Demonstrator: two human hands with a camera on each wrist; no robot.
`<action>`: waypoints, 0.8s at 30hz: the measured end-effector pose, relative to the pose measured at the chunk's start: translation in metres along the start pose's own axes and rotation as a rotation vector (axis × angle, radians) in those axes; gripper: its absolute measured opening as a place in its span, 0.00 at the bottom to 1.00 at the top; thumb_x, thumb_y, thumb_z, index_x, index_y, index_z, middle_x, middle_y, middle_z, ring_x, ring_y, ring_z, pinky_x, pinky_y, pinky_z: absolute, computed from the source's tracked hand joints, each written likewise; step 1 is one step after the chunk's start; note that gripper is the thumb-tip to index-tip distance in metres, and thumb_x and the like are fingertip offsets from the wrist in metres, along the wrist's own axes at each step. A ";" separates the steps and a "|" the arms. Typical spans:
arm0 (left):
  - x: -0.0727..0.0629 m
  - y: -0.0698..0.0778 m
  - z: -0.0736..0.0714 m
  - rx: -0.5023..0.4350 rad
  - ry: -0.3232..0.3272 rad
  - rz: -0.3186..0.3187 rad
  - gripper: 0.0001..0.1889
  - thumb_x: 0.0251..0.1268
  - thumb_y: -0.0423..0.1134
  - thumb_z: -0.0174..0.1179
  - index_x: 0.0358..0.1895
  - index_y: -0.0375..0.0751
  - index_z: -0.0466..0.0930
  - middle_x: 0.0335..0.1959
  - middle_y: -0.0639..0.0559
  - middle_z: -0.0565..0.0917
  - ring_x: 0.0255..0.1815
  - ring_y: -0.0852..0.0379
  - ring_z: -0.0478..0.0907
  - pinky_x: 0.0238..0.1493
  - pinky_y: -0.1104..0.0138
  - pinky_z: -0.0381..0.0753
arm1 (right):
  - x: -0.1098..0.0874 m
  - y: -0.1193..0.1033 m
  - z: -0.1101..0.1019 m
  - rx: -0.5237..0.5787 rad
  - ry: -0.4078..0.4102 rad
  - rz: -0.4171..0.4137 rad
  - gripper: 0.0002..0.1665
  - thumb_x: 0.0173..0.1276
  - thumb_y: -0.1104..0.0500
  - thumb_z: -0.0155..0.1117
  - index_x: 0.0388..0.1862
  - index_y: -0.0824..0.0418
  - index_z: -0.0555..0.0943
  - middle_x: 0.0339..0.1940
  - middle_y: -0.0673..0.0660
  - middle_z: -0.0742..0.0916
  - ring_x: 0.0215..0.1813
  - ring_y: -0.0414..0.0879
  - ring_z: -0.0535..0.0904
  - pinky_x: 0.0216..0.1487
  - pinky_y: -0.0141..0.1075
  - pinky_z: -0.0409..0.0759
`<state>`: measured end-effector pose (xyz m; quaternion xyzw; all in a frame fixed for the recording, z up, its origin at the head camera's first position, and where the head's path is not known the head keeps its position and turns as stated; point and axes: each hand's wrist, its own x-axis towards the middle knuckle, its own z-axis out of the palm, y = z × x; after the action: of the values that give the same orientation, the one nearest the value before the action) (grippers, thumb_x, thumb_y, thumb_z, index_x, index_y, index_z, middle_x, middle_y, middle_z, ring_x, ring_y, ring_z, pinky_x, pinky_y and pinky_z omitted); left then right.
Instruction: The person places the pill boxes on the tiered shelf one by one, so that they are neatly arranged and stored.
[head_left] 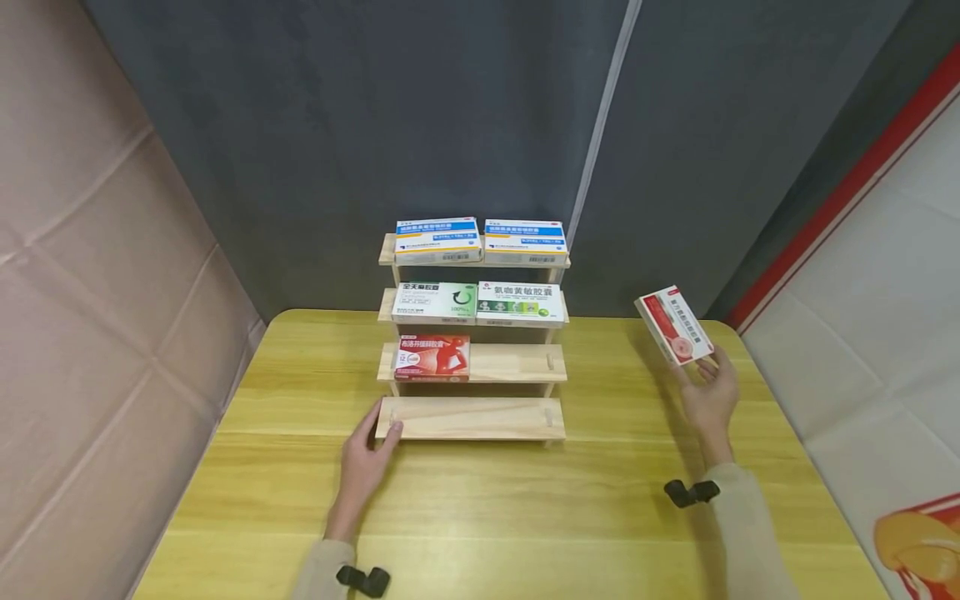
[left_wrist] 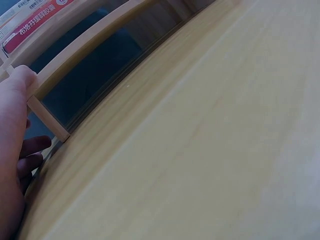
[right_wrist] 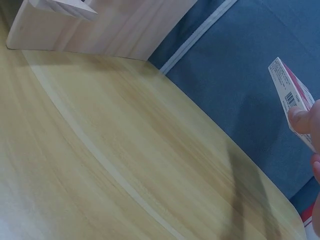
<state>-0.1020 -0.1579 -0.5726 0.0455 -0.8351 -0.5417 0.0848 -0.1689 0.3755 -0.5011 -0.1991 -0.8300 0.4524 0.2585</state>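
Observation:
My right hand (head_left: 711,400) grips a red and white medicine box (head_left: 675,325) above the right side of the table; its thumb (right_wrist: 300,120) presses the barcode side in the right wrist view. With my left hand (head_left: 365,462) I hold the left end of the lowest step of a tiered wooden rack (head_left: 472,418), thumb on top. On the third step down, a red ibuprofen box (head_left: 432,358) sits at the left. A green and white box (head_left: 434,302) and a white and green box (head_left: 521,304) stand side by side one step higher.
Two blue and white medicine boxes (head_left: 438,241) lie on the rack's top step. The rack stands on a wooden table (head_left: 480,517) against a dark grey cloth partition (head_left: 337,125). Pale panels flank both sides.

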 end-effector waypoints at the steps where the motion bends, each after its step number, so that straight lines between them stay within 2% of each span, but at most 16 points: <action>1: 0.000 0.000 0.000 -0.002 0.002 0.003 0.35 0.71 0.54 0.63 0.77 0.51 0.65 0.76 0.42 0.69 0.77 0.37 0.64 0.80 0.44 0.61 | -0.001 0.000 0.000 0.001 0.005 -0.002 0.45 0.64 0.60 0.75 0.77 0.63 0.65 0.73 0.62 0.74 0.65 0.59 0.77 0.71 0.42 0.78; 12: 0.000 0.002 -0.001 -0.003 -0.001 0.010 0.34 0.71 0.54 0.63 0.77 0.51 0.65 0.76 0.42 0.69 0.77 0.37 0.63 0.80 0.43 0.60 | -0.013 -0.005 -0.006 0.014 0.051 -0.031 0.45 0.63 0.60 0.76 0.77 0.63 0.66 0.73 0.61 0.75 0.64 0.56 0.78 0.68 0.31 0.78; 15: 0.000 0.002 -0.001 0.000 -0.002 0.011 0.34 0.71 0.54 0.63 0.77 0.51 0.65 0.76 0.42 0.69 0.77 0.36 0.63 0.79 0.43 0.60 | -0.016 -0.008 -0.006 0.023 0.067 -0.061 0.44 0.62 0.61 0.76 0.75 0.63 0.68 0.71 0.61 0.77 0.59 0.45 0.79 0.65 0.26 0.78; 19: 0.000 0.002 -0.001 -0.006 -0.002 0.012 0.34 0.71 0.53 0.63 0.77 0.51 0.65 0.76 0.42 0.69 0.77 0.37 0.64 0.79 0.44 0.61 | -0.020 -0.008 -0.006 0.042 0.071 -0.081 0.43 0.60 0.64 0.77 0.73 0.64 0.70 0.69 0.61 0.78 0.53 0.30 0.75 0.62 0.21 0.77; 24: 0.000 0.001 -0.001 -0.003 -0.008 0.002 0.35 0.71 0.55 0.62 0.77 0.52 0.64 0.77 0.43 0.68 0.78 0.37 0.63 0.79 0.44 0.60 | -0.028 -0.007 -0.006 0.037 0.039 -0.066 0.45 0.61 0.63 0.77 0.75 0.62 0.68 0.71 0.61 0.77 0.57 0.37 0.77 0.64 0.24 0.78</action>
<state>-0.1014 -0.1582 -0.5715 0.0424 -0.8347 -0.5428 0.0822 -0.1442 0.3601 -0.4996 -0.1757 -0.8224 0.4549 0.2929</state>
